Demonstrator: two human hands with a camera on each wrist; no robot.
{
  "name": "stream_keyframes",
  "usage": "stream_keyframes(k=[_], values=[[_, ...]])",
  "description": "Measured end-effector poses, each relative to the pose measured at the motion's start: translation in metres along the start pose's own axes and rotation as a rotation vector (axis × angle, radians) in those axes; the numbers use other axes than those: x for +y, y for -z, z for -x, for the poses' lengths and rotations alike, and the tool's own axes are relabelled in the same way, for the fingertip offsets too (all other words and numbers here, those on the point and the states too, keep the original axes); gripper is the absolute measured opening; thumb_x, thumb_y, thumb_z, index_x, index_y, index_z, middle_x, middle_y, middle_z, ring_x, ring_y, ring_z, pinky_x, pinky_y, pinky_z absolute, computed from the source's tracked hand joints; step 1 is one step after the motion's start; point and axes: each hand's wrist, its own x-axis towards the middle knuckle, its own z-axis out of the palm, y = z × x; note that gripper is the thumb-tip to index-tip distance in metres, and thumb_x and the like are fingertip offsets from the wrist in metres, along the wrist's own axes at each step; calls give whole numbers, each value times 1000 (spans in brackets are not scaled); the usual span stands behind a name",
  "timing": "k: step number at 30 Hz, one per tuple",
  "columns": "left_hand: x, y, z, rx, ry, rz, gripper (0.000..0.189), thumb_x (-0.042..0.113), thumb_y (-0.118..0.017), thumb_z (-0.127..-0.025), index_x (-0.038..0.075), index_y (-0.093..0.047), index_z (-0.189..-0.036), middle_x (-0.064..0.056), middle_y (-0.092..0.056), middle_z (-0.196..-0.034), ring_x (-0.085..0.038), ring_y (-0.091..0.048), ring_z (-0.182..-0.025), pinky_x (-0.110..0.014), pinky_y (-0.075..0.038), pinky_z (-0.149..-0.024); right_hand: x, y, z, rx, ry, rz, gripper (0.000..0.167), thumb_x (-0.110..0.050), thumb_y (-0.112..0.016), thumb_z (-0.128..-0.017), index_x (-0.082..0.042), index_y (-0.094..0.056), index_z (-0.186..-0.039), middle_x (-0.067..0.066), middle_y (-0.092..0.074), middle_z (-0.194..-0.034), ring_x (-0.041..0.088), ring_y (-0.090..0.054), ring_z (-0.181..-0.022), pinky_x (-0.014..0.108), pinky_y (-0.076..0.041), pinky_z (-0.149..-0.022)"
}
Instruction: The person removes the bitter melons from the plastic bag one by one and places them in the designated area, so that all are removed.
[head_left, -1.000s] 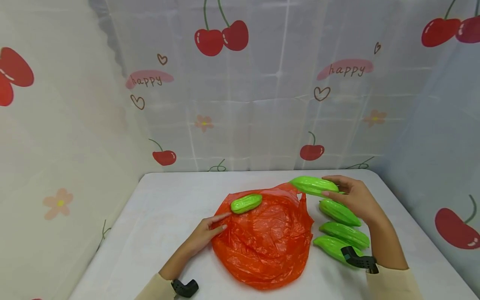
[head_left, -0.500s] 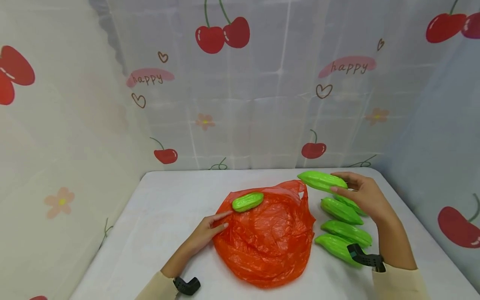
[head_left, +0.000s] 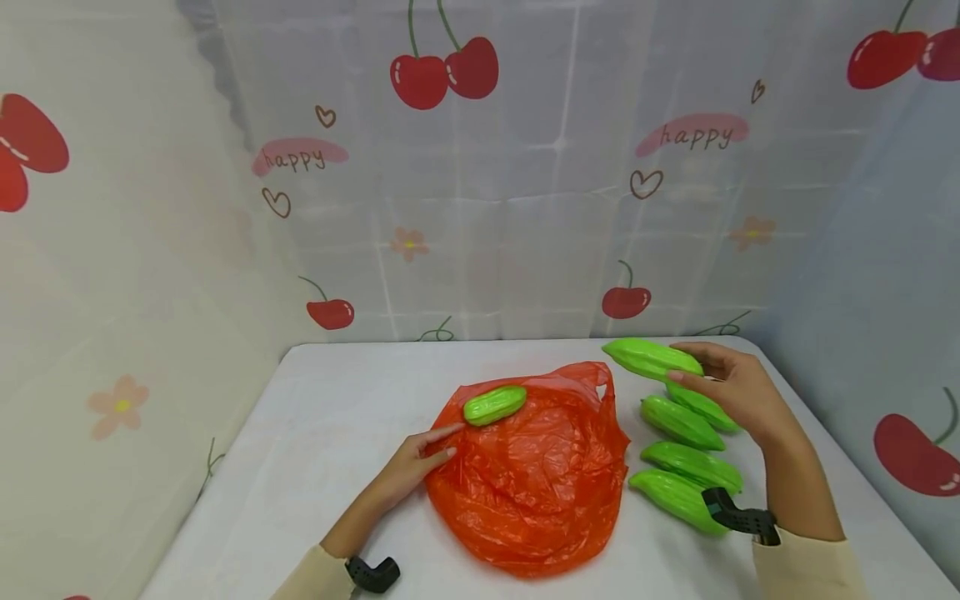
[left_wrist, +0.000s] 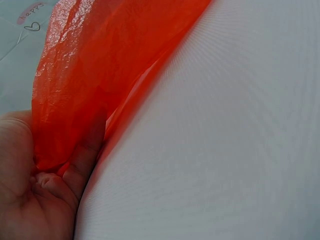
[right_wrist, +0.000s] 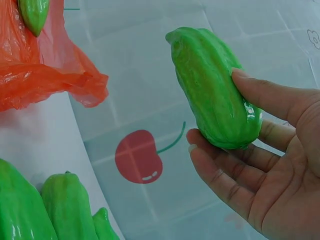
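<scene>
My right hand (head_left: pixel 738 392) holds a green ridged gourd (head_left: pixel 651 358) by one end, raised over the table's back right part. In the right wrist view the thumb lies on one side of this gourd (right_wrist: pixel 212 90) and the fingertips on the other. A crumpled red plastic bag (head_left: pixel 532 483) spreads over the middle of the table. My left hand (head_left: pixel 408 467) grips the bag's left edge; in the left wrist view the film (left_wrist: pixel 100 65) runs between thumb and fingers. Another gourd (head_left: pixel 495 405) lies at the bag's upper part, near the left fingertips.
Several more green gourds (head_left: pixel 692 465) lie in a slanted row right of the bag, on the white table (head_left: pixel 300 450). Cherry-printed curtains (head_left: pixel 502 208) stand behind the table and on both sides. Black wrist devices (head_left: pixel 372 575) sit on both forearms.
My right hand has shifted to the right and slightly back with its gourd, away from the bag's upper right corner. The left hand and the bag have stayed nearly still.
</scene>
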Motion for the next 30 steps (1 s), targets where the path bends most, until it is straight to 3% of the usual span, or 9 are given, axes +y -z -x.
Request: stream_keyframes(k=[6, 15, 22, 30], values=[[1, 0, 1, 3, -2, 7, 47, 27, -64, -101, 16, -57, -146, -8, -50, -152, -28, -47, -134, -36, -48, -106, 2, 4, 2, 0, -8, 4, 56, -40, -72, -95, -9, -60, -140, 9, -63, -129, -9, -56, -96, 16, -52, -76], [-1, -1, 0, 6, -6, 5, 47, 26, -64, -101, 17, -57, -146, -6, -50, -152, -28, -46, -135, -40, -45, -109, 9, 15, 10, -21, -18, 37, 58, -44, -70, -95, -11, -58, -142, 3, -58, -134, -14, -53, -99, 18, -48, -79], [-2, -1, 1, 10, 9, 11, 47, 27, -65, -101, 17, -57, -146, -7, -50, -152, -29, -44, -137, -46, -42, -111, 21, 23, 16, 7, 3, 45, 53, -37, -72, -95, -8, -61, -138, -20, -58, -116, -8, -60, -91, 18, -48, -74], [-2, -1, 0, 14, -19, 0, 46, 25, -64, -101, 15, -58, -145, -7, -51, -151, -29, -44, -138, -48, -39, -114, 33, 32, 22, 2, -19, 64, 54, -36, -71, -96, -5, -59, -138, -28, -56, -112, -12, -56, -93, 21, -48, -73]])
